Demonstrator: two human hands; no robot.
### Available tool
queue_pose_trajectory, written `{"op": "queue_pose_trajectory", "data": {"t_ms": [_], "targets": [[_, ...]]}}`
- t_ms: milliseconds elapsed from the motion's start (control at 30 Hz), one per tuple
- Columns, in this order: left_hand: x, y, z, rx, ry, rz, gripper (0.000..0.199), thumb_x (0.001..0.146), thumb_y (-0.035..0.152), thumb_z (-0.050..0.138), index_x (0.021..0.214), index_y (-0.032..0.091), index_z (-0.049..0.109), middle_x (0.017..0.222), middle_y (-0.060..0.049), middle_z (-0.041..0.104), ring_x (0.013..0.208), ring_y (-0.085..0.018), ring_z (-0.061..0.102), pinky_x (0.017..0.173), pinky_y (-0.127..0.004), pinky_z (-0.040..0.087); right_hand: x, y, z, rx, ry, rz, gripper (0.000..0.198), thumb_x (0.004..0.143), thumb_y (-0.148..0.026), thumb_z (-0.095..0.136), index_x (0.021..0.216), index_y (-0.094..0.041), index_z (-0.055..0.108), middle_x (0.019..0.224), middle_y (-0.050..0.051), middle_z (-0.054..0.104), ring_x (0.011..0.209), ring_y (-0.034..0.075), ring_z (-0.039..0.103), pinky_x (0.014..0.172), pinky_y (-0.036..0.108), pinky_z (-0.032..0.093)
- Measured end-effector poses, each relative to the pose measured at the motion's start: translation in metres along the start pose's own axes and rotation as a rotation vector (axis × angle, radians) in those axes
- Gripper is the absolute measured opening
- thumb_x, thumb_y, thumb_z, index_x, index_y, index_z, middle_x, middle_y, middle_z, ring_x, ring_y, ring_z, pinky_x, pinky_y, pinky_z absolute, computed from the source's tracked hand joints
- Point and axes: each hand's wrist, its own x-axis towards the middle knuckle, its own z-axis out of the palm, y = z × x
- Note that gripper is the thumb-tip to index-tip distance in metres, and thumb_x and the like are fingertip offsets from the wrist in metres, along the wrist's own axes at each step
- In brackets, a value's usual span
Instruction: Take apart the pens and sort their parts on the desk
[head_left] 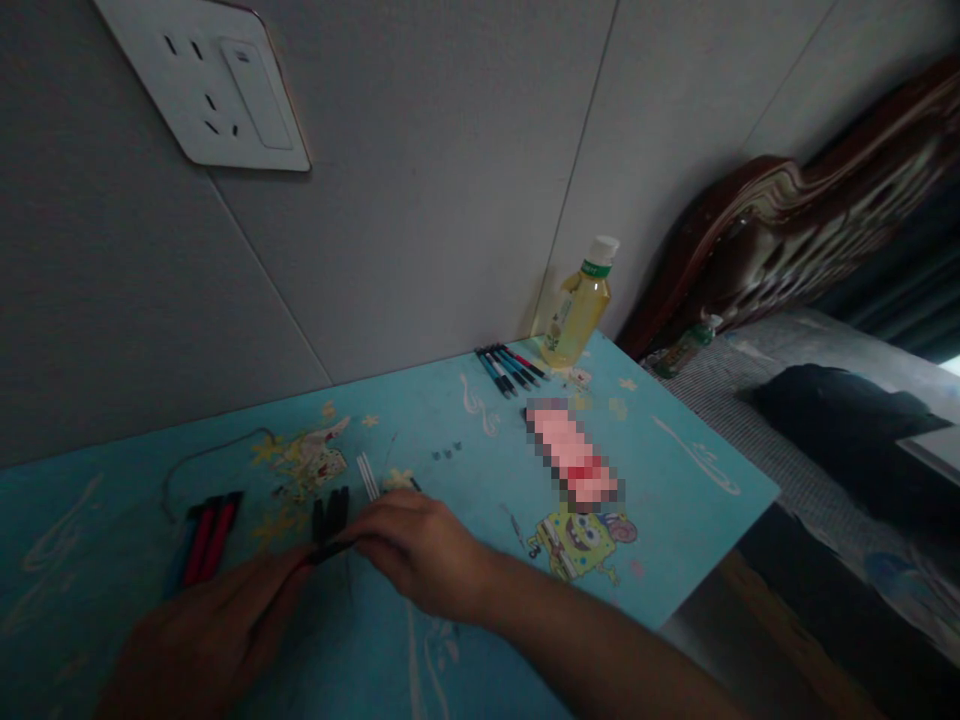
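Both hands meet over the table (517,610) on a slim dark pen piece (330,551). My left hand (225,615) pinches its left end, where a bit of red shows. At the other end, the closed fingers of my right hand (427,545) grip the black part. Just behind the fingers lie several short black pen parts (330,512). White pen refills (367,476) lie beyond my right hand, partly hidden by it. Red and blue pen barrels (208,538) rest in a row beyond my left hand. Several tiny clip-like pieces (448,452) sit farther back.
Several pens (511,368) lie by the wall beside a bottle of yellow drink (577,305). A blurred pink object (570,455) is on the right of the table. A thin cord (214,455) curves at the back left. Beyond the table's right edge is a bed (787,350).
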Motion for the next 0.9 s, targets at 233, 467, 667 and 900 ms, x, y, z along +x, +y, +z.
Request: {"op": "queue_pose_trajectory", "data": {"t_ms": [233, 467, 667, 900], "targets": [[0.011, 0.018, -0.005, 0.071, -0.114, 0.043, 0.028, 0.095, 0.037, 0.048, 0.114, 0.023, 0.063, 0.098, -0.003, 0.074, 0.075, -0.018, 0.07, 0.068, -0.029, 0.055, 0.0, 0.002, 0.0, 0.046, -0.023, 0.12, 0.025, 0.099, -0.032, 0.048, 0.108, -0.019, 0.068, 0.093, 0.003, 0.07, 0.087, 0.013, 0.066, 0.082, 0.022, 0.05], [0.02, 0.029, -0.015, 0.076, -0.129, -0.051, 0.027, 0.097, 0.033, 0.044, 0.108, 0.02, 0.064, 0.091, -0.003, 0.075, 0.064, -0.016, 0.069, 0.058, -0.026, 0.051, 0.001, 0.009, -0.005, 0.045, 0.055, -0.084, 0.025, 0.098, -0.027, 0.051, 0.112, -0.021, 0.07, 0.1, 0.006, 0.069, 0.092, 0.014, 0.064, 0.084, 0.025, 0.051], [0.021, 0.031, -0.019, 0.104, -0.141, -0.121, 0.024, 0.097, 0.033, 0.043, 0.1, 0.021, 0.064, 0.083, -0.001, 0.073, 0.058, -0.016, 0.066, 0.052, -0.027, 0.046, 0.002, 0.016, -0.036, -0.211, 0.118, 0.018, 0.023, 0.095, -0.028, 0.055, 0.113, -0.021, 0.068, 0.099, 0.007, 0.07, 0.091, 0.018, 0.064, 0.084, 0.031, 0.05], [0.028, 0.038, -0.022, 0.065, -0.176, -0.151, 0.023, 0.098, 0.031, 0.041, 0.099, 0.021, 0.062, 0.081, -0.001, 0.071, 0.065, -0.017, 0.067, 0.057, -0.027, 0.046, -0.006, 0.044, -0.089, -0.621, 0.219, 0.382, 0.017, 0.09, -0.03, 0.057, 0.092, -0.02, 0.071, 0.087, 0.005, 0.072, 0.076, 0.019, 0.064, 0.072, 0.029, 0.045]]}}
